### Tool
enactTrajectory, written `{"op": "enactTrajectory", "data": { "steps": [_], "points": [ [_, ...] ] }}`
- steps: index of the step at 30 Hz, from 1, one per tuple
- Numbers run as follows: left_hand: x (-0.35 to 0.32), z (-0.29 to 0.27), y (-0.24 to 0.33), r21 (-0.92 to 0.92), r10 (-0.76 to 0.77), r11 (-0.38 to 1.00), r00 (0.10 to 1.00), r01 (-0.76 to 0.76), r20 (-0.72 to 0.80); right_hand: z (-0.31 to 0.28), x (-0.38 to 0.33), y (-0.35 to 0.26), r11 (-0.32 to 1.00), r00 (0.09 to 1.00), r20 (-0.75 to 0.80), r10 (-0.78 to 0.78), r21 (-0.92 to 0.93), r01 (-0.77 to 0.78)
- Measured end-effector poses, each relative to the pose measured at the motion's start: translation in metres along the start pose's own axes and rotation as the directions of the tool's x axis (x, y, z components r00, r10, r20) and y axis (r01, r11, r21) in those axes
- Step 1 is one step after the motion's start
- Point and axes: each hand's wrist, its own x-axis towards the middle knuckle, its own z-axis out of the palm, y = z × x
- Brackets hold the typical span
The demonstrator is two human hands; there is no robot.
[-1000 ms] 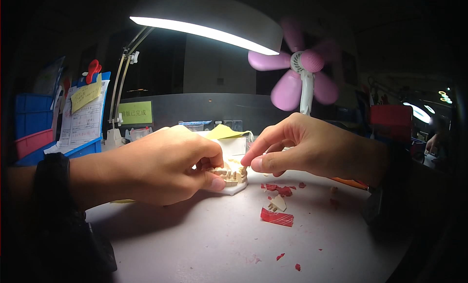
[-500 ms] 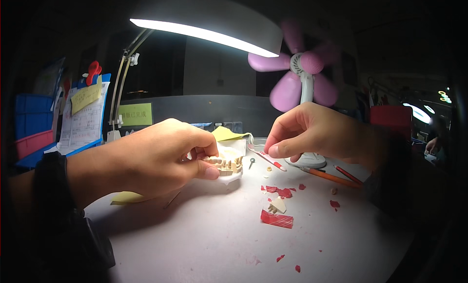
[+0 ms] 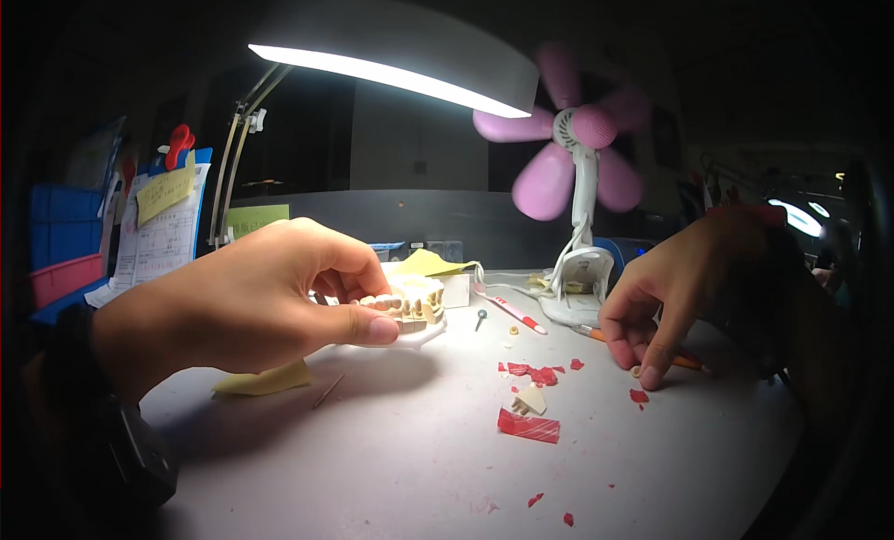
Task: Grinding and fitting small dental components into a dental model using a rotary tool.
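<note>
Your left hand (image 3: 251, 303) grips white dental model (image 3: 410, 309) just above white table (image 3: 372, 456), thumb pressed along its front edge. Your right hand (image 3: 666, 293) well apart at right, fingertips (image 3: 649, 377) pressed down on table beside orange pencil (image 3: 684, 358), holding nothing visible. Red wax scraps (image 3: 529, 426) lie between.

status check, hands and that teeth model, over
Left hand grips dental model above table. Right hand fingertips down by orange tool, holding nothing seen. Red wax scraps between them.
</note>
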Motion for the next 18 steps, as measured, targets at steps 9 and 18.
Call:
{"op": "enactTrajectory", "data": {
  "steps": [9,18],
  "points": [
    [0.001,0.000,0.000,-0.030,-0.035,0.999,0.999,0.036,0.017,0.009,0.014,0.001,0.952,0.880,-0.455,-0.134,0.187,0.242],
    [0.001,0.003,0.000,-0.004,-0.046,0.999,0.997,0.047,0.069,0.003,0.080,-0.015,0.958,0.752,-0.618,-0.232,-0.010,0.287]
  ]
}}
